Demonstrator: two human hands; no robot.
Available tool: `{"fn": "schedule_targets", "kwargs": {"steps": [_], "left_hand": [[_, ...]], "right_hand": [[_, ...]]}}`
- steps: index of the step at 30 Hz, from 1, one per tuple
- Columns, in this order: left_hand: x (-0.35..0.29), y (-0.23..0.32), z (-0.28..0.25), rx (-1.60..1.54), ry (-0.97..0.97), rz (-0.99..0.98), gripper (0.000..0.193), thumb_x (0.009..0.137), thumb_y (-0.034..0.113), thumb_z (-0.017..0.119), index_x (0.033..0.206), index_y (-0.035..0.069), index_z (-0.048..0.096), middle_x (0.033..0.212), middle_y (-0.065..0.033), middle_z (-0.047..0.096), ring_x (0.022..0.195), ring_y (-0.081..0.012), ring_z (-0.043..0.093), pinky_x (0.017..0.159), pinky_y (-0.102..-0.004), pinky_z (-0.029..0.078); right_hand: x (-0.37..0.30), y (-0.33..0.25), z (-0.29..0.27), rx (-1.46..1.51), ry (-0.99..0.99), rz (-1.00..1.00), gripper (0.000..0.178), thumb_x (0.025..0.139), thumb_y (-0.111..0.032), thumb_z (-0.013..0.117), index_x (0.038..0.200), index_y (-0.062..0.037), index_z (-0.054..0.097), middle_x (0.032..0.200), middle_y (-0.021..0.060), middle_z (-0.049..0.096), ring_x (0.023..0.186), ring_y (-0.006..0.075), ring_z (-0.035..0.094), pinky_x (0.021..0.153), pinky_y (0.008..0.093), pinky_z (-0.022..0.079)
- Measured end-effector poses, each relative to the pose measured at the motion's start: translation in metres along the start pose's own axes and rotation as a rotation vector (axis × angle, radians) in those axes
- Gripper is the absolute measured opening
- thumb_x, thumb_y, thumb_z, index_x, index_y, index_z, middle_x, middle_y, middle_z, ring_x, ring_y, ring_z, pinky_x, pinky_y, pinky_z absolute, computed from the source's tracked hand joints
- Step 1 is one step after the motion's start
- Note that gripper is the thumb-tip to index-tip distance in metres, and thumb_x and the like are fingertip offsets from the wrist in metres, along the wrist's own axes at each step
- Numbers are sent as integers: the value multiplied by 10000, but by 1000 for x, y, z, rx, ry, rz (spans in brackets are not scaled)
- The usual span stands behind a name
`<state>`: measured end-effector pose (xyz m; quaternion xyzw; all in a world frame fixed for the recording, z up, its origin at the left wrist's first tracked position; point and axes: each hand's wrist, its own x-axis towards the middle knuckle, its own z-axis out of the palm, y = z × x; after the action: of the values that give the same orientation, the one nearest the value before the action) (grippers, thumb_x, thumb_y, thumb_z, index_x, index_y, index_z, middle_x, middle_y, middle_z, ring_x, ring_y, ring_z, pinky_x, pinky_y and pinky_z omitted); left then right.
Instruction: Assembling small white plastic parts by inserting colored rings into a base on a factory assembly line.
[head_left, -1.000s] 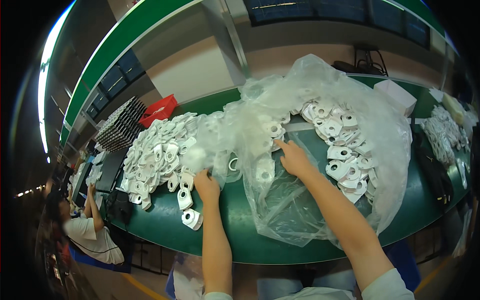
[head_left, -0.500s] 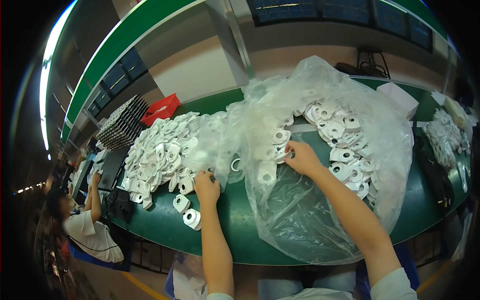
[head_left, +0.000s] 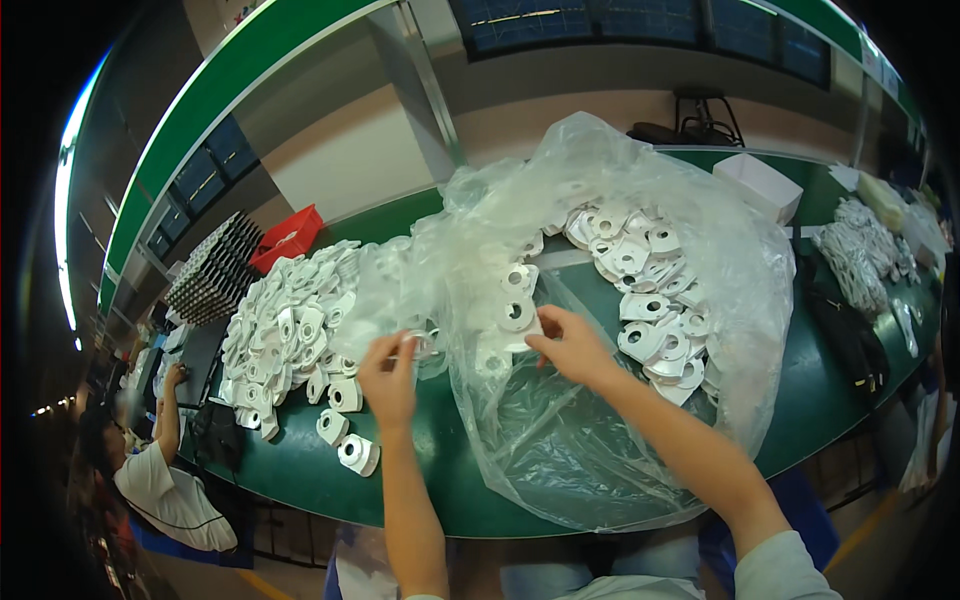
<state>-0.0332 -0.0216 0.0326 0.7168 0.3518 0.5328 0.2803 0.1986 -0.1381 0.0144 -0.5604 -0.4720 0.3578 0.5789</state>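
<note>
On the green table, a large clear plastic bag [head_left: 600, 480] lies spread before me, with white flat parts [head_left: 645, 340], each pierced by a round hole, on and under its film. My right hand [head_left: 575, 348] is closed, thumb and forefinger pinching the edge of a white part [head_left: 518, 335] in a short row on the bag. My left hand [head_left: 388, 378] hovers at the bag's left edge with its fingertips pinched; what they hold is too blurred to name. Left of it rises a big heap of white parts [head_left: 285, 330], and two loose ones [head_left: 358, 454] lie nearer me.
A red bin [head_left: 286, 238] and a stack of dark trays [head_left: 213, 268] stand behind the heap. At the right are a white box [head_left: 758, 186], a bundle of pale gloves or cloth [head_left: 850, 250] and a black bag [head_left: 838, 335]. A co-worker [head_left: 170, 490] sits at far left.
The whole view has shifted a little. My right hand has drawn slightly toward me with the white part, and my left hand has risen and come closer to the bag.
</note>
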Motion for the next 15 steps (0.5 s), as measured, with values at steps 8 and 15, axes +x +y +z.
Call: {"fn": "schedule_targets", "kwargs": {"steps": [8, 15], "left_hand": [[-19, 12, 41, -494, -225, -432, 191, 831, 69, 628, 982, -46, 652, 801, -71, 646, 646, -103, 581, 541, -226, 474], [-37, 23, 68, -478, -388, -144, 245, 820, -7, 591, 1059, -23, 641, 1010, -77, 620, 752, -121, 588, 684, -261, 504]], "right_hand": [[-17, 27, 37, 335, -88, 14, 215, 916, -144, 500, 1030, 15, 587, 818, 38, 599, 598, 87, 532, 527, 226, 451], [-20, 24, 31, 666, -350, 330, 220, 937, -172, 424, 1042, -28, 552, 723, 59, 569, 576, 117, 536, 477, 236, 411]]}}
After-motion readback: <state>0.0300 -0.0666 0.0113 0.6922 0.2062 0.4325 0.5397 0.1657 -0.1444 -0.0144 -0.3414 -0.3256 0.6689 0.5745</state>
